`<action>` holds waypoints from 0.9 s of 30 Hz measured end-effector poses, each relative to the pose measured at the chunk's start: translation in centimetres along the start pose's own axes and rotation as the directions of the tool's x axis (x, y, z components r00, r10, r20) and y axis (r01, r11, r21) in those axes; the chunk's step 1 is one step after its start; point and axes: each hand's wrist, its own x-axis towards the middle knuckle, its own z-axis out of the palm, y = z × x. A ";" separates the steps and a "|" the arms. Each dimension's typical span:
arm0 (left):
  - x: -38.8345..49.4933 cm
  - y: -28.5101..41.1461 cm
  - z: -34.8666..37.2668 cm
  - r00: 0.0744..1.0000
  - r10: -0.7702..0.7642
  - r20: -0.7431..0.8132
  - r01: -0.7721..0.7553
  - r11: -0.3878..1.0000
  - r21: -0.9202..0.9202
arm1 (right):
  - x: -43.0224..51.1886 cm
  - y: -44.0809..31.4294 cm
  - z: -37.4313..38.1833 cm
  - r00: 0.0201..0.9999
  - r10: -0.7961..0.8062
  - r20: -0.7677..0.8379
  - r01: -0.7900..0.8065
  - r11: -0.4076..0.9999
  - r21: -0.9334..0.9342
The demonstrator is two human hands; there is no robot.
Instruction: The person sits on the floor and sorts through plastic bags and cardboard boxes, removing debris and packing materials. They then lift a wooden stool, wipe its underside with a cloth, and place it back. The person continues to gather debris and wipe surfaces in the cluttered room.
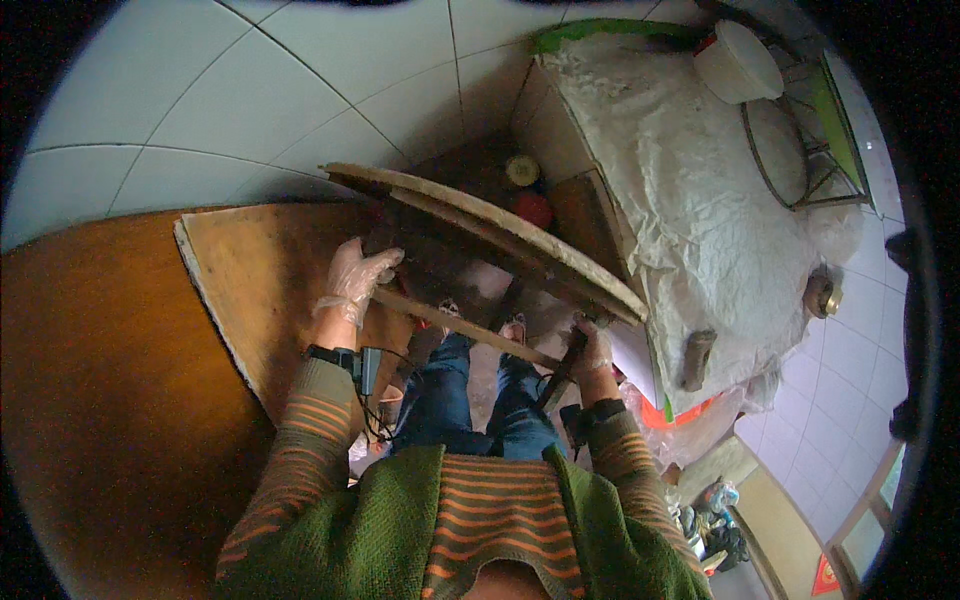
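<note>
A wooden folding table or stand is tilted on its side in front of me, its thick pale-edged top [495, 225] seen nearly edge-on. A narrow wooden crossbar [465, 326] runs between its dark legs on my side. My left hand [356, 277], in a clear plastic glove, grips the frame near the crossbar's left end; the exact grip is partly hidden. With my right hand [592, 349], gloved too, I hold a dark wooden leg [561, 379] by the crossbar's right end. My legs and shoes show below, behind the crossbar.
At left, a light wooden board [232, 277] lies on a brown wooden surface [112, 360]. To the right stands a counter covered with plastic sheeting [675, 187], bearing a white tub [739, 64] and a metal-framed stand [799, 176]. A tiled wall [285, 90] rises ahead.
</note>
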 end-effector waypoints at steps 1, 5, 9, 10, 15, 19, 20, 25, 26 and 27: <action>0.2 0.2 -0.2 1.000 -0.020 -0.019 0.020 0.999 0.025 | 0.7 0.1 -0.1 0.992 -0.107 0.074 0.115 0.986 -0.122; 1.0 0.7 -0.8 1.000 -0.016 -0.024 0.019 0.988 0.150 | 0.8 -0.3 0.5 0.981 0.158 -0.108 -0.139 0.976 0.167; 2.1 -0.1 -0.8 0.998 0.027 -0.049 -0.026 0.999 0.029 | -0.7 -2.7 2.4 0.974 0.215 -0.066 -0.190 0.945 0.267; 2.5 -0.4 -0.8 0.999 -0.002 -0.050 0.003 1.000 0.009 | -1.2 -3.3 2.9 0.982 0.162 -0.098 -0.151 0.982 0.116; 3.7 -0.7 -0.4 0.998 -0.067 -0.018 0.069 0.992 0.107 | -2.3 -4.1 3.8 0.934 0.328 -0.141 -0.258 0.893 0.368; 4.0 0.6 0.7 0.994 -0.039 0.104 0.025 0.992 0.125 | -2.4 -2.0 2.3 0.947 0.276 -0.163 -0.204 0.912 0.355; 4.0 1.0 1.1 0.993 -0.049 0.106 0.028 0.981 0.192 | -2.5 -1.2 1.9 0.929 0.317 -0.190 -0.227 0.896 0.382; 5.9 2.3 3.8 0.982 -0.022 0.186 -0.056 0.912 0.406 | -3.4 1.6 0.4 0.959 0.157 -0.237 -0.137 0.986 0.097; 6.6 2.4 4.5 0.976 -0.034 0.217 -0.059 0.910 0.410 | -3.7 1.8 0.4 0.965 0.165 -0.205 -0.121 0.970 0.212; 7.2 2.4 5.2 0.968 -0.061 0.242 -0.048 0.905 0.423 | -4.2 1.9 0.4 0.942 0.257 -0.216 -0.156 0.904 0.398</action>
